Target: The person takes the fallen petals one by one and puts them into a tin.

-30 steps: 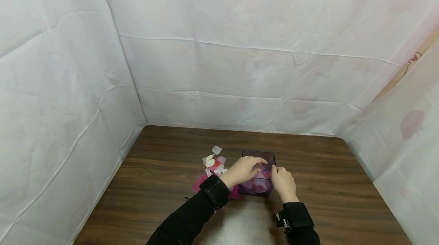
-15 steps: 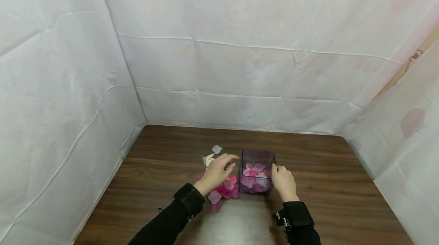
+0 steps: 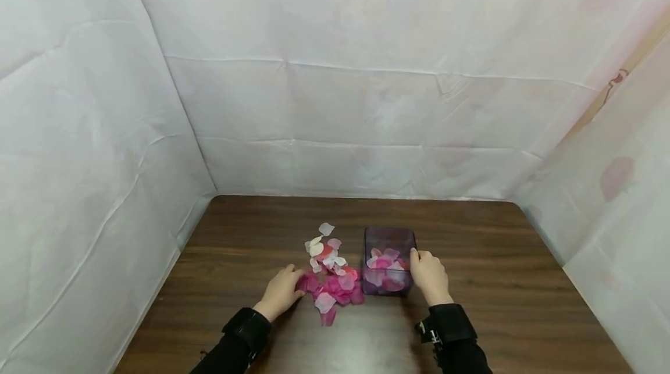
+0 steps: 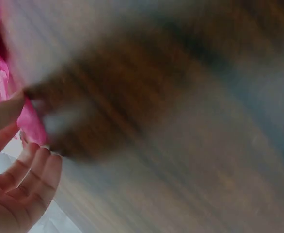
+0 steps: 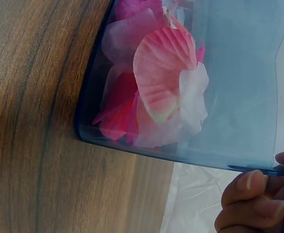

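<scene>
A see-through purple plastic box (image 3: 388, 240) stands on the table, with pink, white and red flower petals (image 5: 164, 73) in its lower part. My right hand (image 3: 430, 276) grips the box's right wall at the rim, thumb inside and fingers outside. Left of the box lies a loose pile of petals (image 3: 340, 289), magenta in front and white and cream behind. My left hand (image 3: 281, 291) is at the pile's left edge, thumb and fingers spread around a magenta petal (image 4: 32, 124). The fingers touch or nearly touch that petal.
The brown wood-grain table (image 3: 523, 304) carries the box and the petals. White cloth walls (image 3: 345, 106) enclose its back and both sides. A single white petal (image 3: 327, 228) lies behind the pile.
My left hand has moved from over the box leftward across the pile to its left edge, uncovering the petals. The right hand has kept its hold on the box, which stays in place.
</scene>
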Tool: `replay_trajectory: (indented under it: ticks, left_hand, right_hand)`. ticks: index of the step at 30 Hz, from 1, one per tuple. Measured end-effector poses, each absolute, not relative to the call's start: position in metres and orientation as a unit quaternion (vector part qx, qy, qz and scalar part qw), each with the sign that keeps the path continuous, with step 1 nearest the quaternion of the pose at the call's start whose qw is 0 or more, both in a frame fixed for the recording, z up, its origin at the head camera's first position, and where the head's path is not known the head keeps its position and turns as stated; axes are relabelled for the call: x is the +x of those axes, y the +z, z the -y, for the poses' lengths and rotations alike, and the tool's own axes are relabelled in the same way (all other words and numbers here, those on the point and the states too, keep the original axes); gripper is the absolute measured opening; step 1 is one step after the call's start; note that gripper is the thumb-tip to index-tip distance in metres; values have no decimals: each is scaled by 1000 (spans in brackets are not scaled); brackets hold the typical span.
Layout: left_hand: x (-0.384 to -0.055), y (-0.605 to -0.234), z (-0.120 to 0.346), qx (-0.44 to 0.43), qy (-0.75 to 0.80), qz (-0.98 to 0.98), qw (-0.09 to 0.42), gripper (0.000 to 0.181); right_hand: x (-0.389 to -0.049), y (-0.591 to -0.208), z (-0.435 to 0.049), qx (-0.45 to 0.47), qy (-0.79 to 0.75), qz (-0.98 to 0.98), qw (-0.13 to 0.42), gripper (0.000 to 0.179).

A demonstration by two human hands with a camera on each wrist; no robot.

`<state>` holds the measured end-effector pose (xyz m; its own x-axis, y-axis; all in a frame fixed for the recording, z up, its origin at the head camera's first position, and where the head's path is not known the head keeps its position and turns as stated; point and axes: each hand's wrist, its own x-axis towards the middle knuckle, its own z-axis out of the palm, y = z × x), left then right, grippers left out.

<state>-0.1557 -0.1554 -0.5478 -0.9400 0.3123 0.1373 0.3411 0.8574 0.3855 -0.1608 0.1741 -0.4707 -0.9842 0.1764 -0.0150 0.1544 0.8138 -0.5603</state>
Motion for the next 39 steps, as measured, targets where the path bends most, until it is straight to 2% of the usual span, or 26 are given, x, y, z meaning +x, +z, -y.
replay_trajectory:
  ticks: [5, 14, 24, 28, 32, 39]
  left_hand:
    - [-154, -551, 151, -173, -229, 956, 59, 21]
    - [-162, -550, 144, -176, -267, 944, 83, 34]
    - [-170, -528, 140, -165, -211, 952, 147, 13]
    - [-173, -516, 134, -164, -241, 943, 161, 14]
    - [-179, -500, 123, -166, -277, 933, 159, 9]
    - [-192, -467, 94, -192, -334, 913, 135, 20]
  right_hand:
    - [-161, -471, -175, -81, 289, 954, 14, 47]
    - [-159, -475, -175, -81, 290, 953, 17, 45]
    - [-161, -472, -176, -81, 286, 954, 21, 48]
    - [-161, -472, -175, -81, 287, 954, 23, 47]
    - [-161, -472, -176, -76, 289, 954, 27, 46]
    - [-162, -472, -176, -78, 289, 954, 26, 47]
